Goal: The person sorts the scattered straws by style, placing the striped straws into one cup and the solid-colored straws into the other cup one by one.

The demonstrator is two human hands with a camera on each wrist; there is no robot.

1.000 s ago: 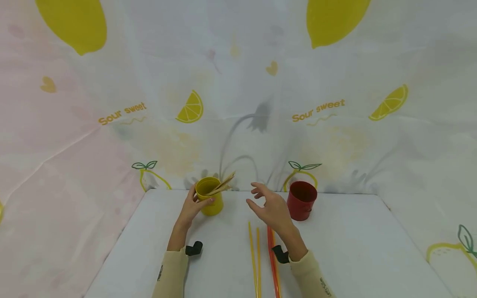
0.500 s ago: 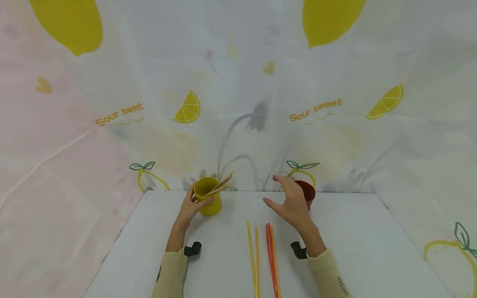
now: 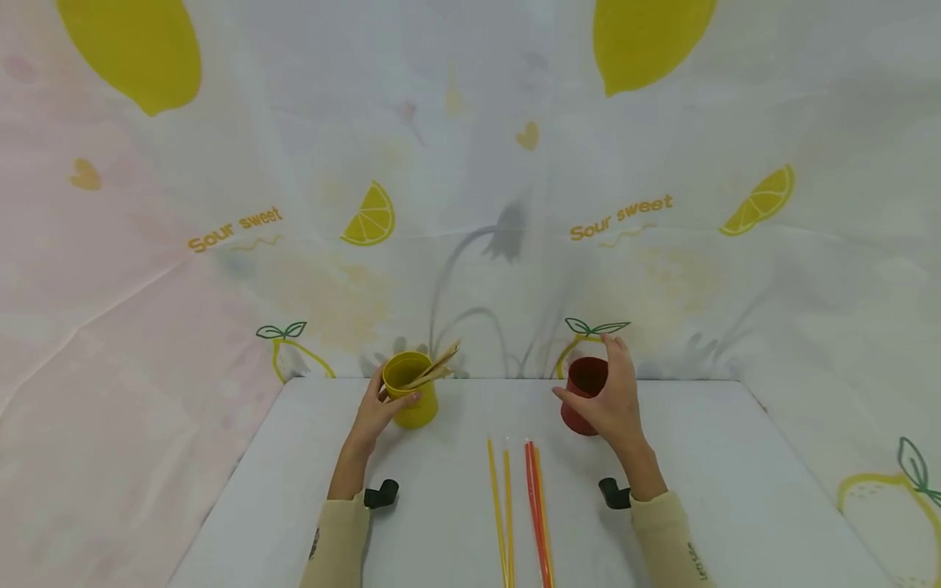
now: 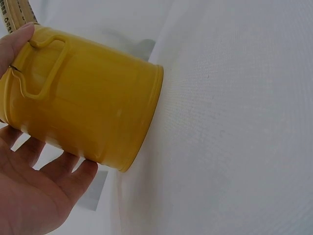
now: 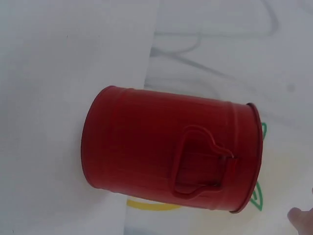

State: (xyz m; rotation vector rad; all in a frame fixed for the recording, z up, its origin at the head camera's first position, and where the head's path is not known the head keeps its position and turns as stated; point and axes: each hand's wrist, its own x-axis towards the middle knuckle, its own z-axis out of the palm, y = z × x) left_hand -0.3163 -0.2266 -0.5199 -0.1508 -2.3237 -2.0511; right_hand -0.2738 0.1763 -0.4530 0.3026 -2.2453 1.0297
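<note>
My left hand (image 3: 372,415) grips a small yellow metal bucket (image 3: 419,412), thumb near its rim and fingers along its side. In the left wrist view the bucket (image 4: 98,103) shows a folded wire handle. Slim tan sticks (image 3: 435,369) with dark printing lean out of it to the right. Around a red metal bucket (image 3: 577,422), my right hand (image 3: 620,407) stands spread, thumb in front and fingers behind. The right wrist view shows the red bucket (image 5: 146,142) with fingertips (image 5: 301,220) apart from its rim.
Long thin yellow sticks (image 3: 496,506) and a red and orange bundle (image 3: 537,510) lie between the arms on the white table (image 3: 441,490). A lemon-printed cloth backdrop (image 3: 470,269) rises behind the table's far edge.
My right hand has moved rightward from the middle of the table to the red bucket, fingers spread. My left hand keeps its grip on the yellow bucket in the same place.
</note>
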